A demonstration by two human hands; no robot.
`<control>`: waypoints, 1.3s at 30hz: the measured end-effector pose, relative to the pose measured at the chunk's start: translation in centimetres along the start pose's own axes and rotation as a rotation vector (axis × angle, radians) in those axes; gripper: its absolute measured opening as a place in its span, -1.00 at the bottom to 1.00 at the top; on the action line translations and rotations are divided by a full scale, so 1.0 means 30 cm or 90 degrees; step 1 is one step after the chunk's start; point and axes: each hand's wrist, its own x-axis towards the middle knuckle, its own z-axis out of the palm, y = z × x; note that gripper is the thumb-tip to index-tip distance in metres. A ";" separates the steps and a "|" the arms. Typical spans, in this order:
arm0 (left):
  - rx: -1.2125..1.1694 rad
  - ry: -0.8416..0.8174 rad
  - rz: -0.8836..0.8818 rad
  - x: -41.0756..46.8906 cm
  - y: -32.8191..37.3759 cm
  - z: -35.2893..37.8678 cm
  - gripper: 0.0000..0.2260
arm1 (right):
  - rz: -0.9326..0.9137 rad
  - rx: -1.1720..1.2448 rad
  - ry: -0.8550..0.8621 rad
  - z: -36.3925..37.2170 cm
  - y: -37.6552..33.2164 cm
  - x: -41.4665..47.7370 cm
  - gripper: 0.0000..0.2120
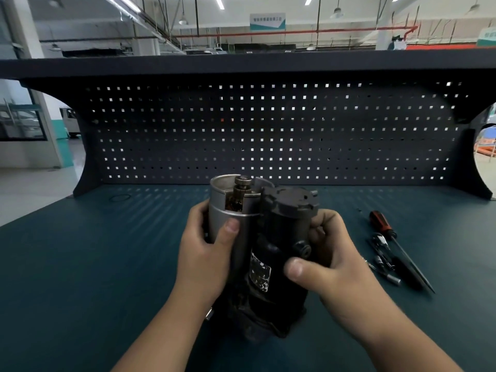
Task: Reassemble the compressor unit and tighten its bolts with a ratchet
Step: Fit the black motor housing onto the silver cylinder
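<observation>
The compressor unit [271, 237] stands upright at the middle of the bench, held between both hands. Its left part is a silver cylinder [228, 200] with a cut-out that shows a shaft with a round cap [243, 182] and copper windings. Its right part is a black housing [290, 208] with a worn white label [259, 273]. My left hand [204, 253] wraps the silver cylinder, thumb across its front. My right hand [327, 261] grips the black housing, thumb pressed just below a round port. A ratchet [382, 257] lies on the bench to the right, apart from both hands.
A screwdriver with a red and black handle [386, 229] and loose sockets [391, 277] lie beside the ratchet. A thin black ring [120, 197] lies far left on the blue-green bench top [80, 264]. A dark pegboard [268, 130] closes the back, under a shelf.
</observation>
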 end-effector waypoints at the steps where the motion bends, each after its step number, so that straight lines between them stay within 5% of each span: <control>1: -0.001 0.000 0.002 0.000 0.000 0.001 -0.56 | 0.017 0.045 -0.024 -0.015 -0.001 0.005 -0.34; 12: 0.006 0.002 -0.005 0.000 -0.002 0.001 -0.54 | 0.087 0.034 -0.082 -0.040 -0.019 0.011 -0.26; 20: 0.020 0.002 0.003 0.001 -0.005 0.001 -0.48 | 0.030 -0.096 -0.031 -0.018 -0.035 0.006 -0.33; 33: 0.024 -0.008 0.003 -0.002 0.002 -0.002 -0.44 | 0.025 -0.095 -0.034 0.009 -0.006 -0.002 -0.30; 39: 0.015 -0.009 0.002 -0.002 -0.001 0.001 -0.43 | -0.076 -0.053 0.041 0.022 -0.023 0.004 -0.28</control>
